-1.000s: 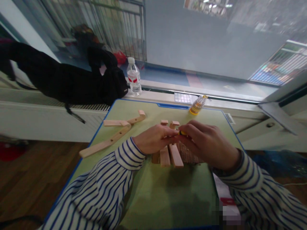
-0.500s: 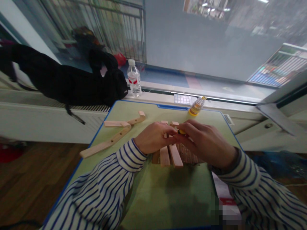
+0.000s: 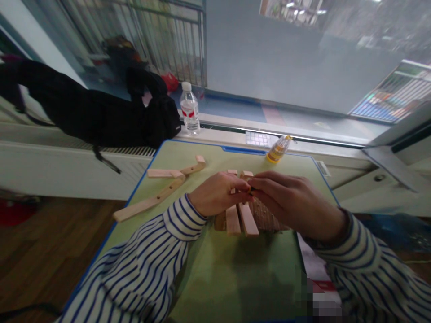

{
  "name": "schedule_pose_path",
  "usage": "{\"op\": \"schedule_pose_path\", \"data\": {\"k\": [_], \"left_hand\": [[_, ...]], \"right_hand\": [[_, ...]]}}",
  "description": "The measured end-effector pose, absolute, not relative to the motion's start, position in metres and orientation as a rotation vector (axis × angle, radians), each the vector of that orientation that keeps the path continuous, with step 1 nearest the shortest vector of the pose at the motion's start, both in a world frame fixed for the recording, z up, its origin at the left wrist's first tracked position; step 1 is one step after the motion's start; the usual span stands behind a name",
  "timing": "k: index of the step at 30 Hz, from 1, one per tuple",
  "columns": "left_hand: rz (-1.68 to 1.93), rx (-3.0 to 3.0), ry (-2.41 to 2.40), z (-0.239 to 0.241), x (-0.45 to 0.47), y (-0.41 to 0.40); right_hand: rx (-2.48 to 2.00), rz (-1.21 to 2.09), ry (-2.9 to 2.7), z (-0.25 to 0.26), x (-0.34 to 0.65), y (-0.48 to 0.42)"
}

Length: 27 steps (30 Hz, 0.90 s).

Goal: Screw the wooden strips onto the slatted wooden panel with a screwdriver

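My left hand (image 3: 220, 190) and my right hand (image 3: 289, 195) meet fingertip to fingertip. Between them is a small yellow-and-black piece (image 3: 251, 190), mostly covered by the fingers; its kind cannot be made out. Both hands are closed in a pinch at it. Below lie two pale wooden strips (image 3: 233, 220) (image 3: 248, 220), side by side, their middles partly hidden by my hands. The strips rest across a brown ribbed block (image 3: 267, 217). Left of my left hand, bent wooden pieces (image 3: 168, 192) with dark holes lie on the green tabletop (image 3: 205, 278).
A bottle with a yellow base (image 3: 278, 150) stands tilted-looking at the table's far edge. On the sill are a water bottle (image 3: 190, 110), a black bag (image 3: 101, 114) and a white gridded sheet (image 3: 257, 138). Papers (image 3: 314, 262) lie at the right edge, near my right sleeve.
My right hand has shifted slightly right and its fingers have straightened. Less of the yellow-and-black piece shows now. My left hand and the wooden strips stay nearly in place.
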<state>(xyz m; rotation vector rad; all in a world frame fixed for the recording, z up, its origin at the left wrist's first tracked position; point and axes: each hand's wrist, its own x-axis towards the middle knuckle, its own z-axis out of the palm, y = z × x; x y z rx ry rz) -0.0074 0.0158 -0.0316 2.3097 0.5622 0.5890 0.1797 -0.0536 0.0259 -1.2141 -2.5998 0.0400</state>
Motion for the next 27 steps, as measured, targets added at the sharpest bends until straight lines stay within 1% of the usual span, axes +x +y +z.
{"op": "schedule_pose_path", "data": {"k": [12, 21, 27], "left_hand": [[0.546, 2.242, 0.455, -0.037, -0.009, 0.017], [0.651, 2.301, 0.578, -0.032, -0.005, 0.013], [0.656, 2.337, 0.617, -0.034, -0.004, 0.014]], "right_hand": [[-1.304, -0.119, -2.455, 0.014, 0.173, -0.057], [-1.366, -0.128, -2.463, 0.011, 0.173, -0.058], [-1.357, -0.017, -2.538, 0.023, 0.175, -0.059]]}}
